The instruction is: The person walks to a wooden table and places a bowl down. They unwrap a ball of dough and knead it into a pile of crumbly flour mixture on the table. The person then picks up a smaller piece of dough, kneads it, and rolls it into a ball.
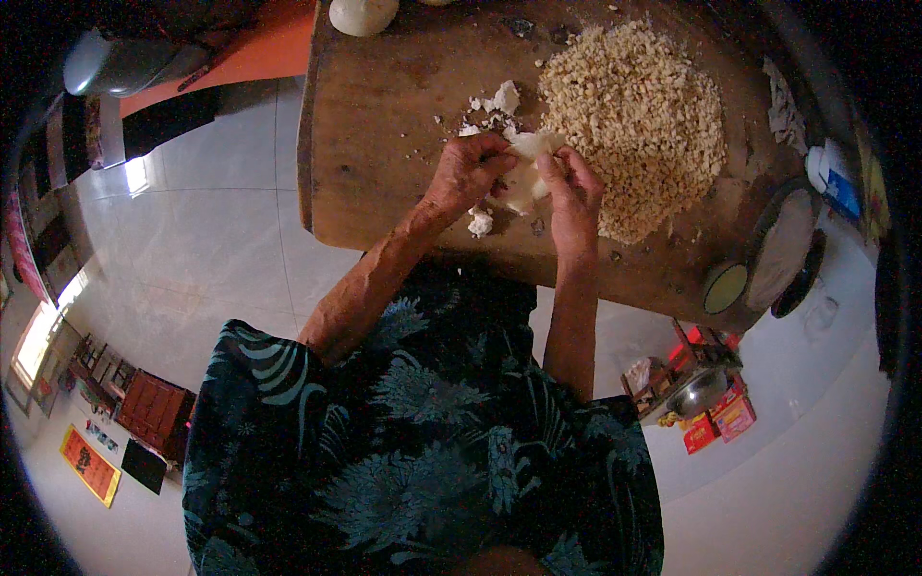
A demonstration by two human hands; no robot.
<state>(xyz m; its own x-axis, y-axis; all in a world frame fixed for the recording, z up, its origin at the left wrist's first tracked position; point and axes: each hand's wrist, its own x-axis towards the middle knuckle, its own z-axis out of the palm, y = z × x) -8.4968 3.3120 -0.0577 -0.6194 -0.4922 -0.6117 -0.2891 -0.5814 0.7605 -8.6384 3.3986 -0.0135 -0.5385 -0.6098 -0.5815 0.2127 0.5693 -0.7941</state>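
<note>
Above the wooden board, my left hand [472, 173] pinches a whitish, soft-looking piece [529, 144] between thumb and fingers. My right hand [574, 180] grips the other side of the same piece, close beside the heap. What the piece is made of I cannot tell. White crumbly fragments [504, 99] lie just beyond my left hand, with dark bits among them. Another white lump [480, 223] rests below it, nearer my body. To the right spreads a large heap of coarsely chopped, pale tan bits [641, 122], probably nuts.
The wooden board [382, 173] ends at the left and near edges. A round white item [364, 14] sits at its far left. On the right are a green-rimmed round container [725, 288], a shallow basket [781, 248] and a white-and-blue bottle [835, 180]. Red boxes [717, 425] stand lower right.
</note>
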